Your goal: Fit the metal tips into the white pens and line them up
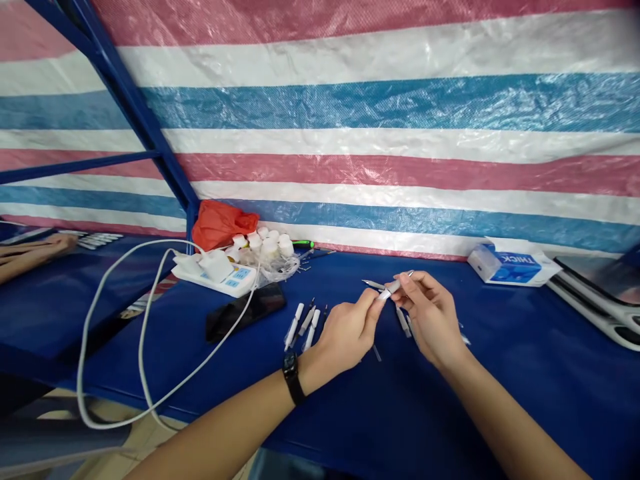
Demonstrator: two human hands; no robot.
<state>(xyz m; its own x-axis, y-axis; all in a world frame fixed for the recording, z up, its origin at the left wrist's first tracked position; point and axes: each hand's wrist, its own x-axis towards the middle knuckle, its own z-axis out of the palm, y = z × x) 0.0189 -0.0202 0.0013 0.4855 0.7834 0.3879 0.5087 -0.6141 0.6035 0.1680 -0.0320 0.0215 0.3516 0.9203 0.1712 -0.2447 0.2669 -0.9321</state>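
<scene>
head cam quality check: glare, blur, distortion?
Head view: glare patches on the tarp; the frame and table edge bow from wide-angle distortion; light even, shadows soft; both hands, left hand and right hand, fairly sharp; the pen they hold too small for detail.

Blue table (450, 400) — red-white-blue striped tarp (380, 133).

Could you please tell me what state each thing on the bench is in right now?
Left hand: fingers pinched on the pen.
Right hand: fingers pinched on the same pen.
Pen: held above the table, tilted.
Loose pens: lying flat on the table.
Power strip: charger plugged in, white cable trailing off the edge.
Red bag: crumpled.
Blue box: lying flat, closed.
Phone: screen dark.
</scene>
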